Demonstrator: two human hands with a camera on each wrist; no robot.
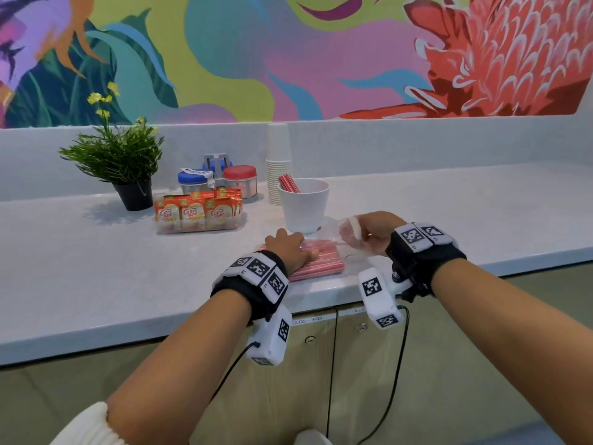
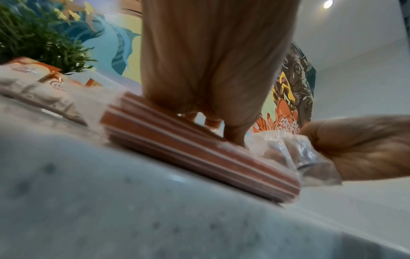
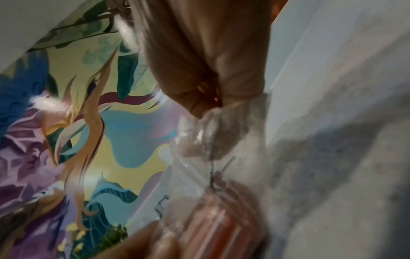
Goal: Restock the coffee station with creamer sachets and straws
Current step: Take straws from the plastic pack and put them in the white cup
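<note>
**Two hands on one pack of red straws**

Two hands meet over a flat pack of straws (image 1: 317, 261) lying on the pale speckled counter (image 1: 96, 268). The straws are red with thin pale stripes, laid side by side in tight layers inside a clear plastic wrapper (image 1: 348, 234) whose loose end crinkles and catches the light.

The left hand (image 1: 290, 250) lies on top of the pack, fingers fairly straight and pressing it down; in the left wrist view the fingertips (image 2: 235, 138) touch the upper straws. The right hand (image 1: 373, 234) has its fingers curled and pinches the bunched, empty end of the wrapper, lifted just off the counter beyond the left fingertips.

Just past the fingers stands a white cup (image 1: 303, 203) with a few red straws leaning inside. To the left of the left hand's fingers, a clear tray of orange creamer sachets (image 1: 195, 213) sits well apart, standing upright in rows.
</note>
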